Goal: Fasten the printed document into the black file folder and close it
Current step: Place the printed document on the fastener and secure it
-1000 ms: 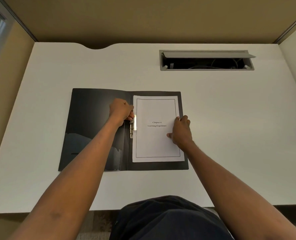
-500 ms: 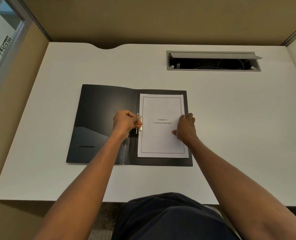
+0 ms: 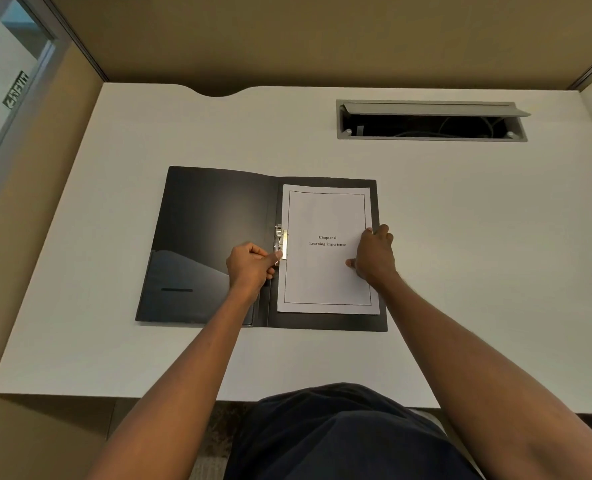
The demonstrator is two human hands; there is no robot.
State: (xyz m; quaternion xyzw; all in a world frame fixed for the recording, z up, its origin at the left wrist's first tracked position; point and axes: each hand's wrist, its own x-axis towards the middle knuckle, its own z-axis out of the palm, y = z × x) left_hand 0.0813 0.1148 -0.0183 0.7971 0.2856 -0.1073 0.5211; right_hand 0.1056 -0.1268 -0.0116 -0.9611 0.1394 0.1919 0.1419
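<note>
Folder: lay open and flat on the white bench, under both hands.
Document: lay on the folder's right half, left edge at the clip, title page up.
Clip: metal, at the spine, just beyond the left fingers.
Left hand: fingers curled closed, thumb and forefinger pinching the clip's near end.
Right hand: fingers bent over the document's right edge, thumb on the page, gripping it.
Cable tray: far beyond the right fingers, lid raised.
</note>
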